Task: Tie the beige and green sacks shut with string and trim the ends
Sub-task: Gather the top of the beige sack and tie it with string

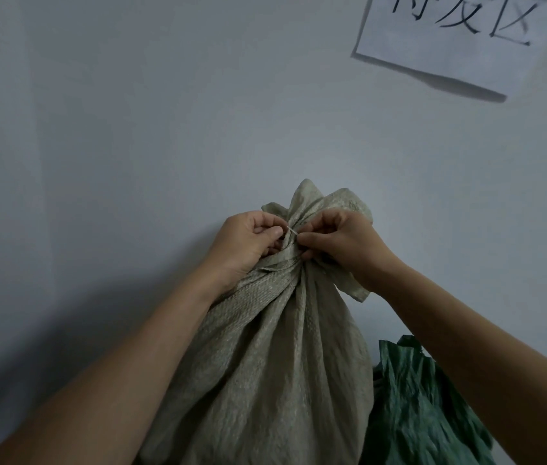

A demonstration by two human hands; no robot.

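Up close, the beige sack (265,357) stands against a pale wall (131,129), its mouth gathered into a twisted neck with the loose top fanning out above. Both hands sit at that neck. The left hand (248,243) is curled closed, thumb and forefinger pinching one end of a thin pale string (291,230). The right hand (339,239) is likewise closed, its fingertips pinching the other end just beside the left. The string shows only as a short bit between them; whether it wraps the neck is hard to tell. A crumpled green sack (419,404) sits just beside the beige one, on its right. A paper sign (450,45) with black characters hangs on the wall at upper right.
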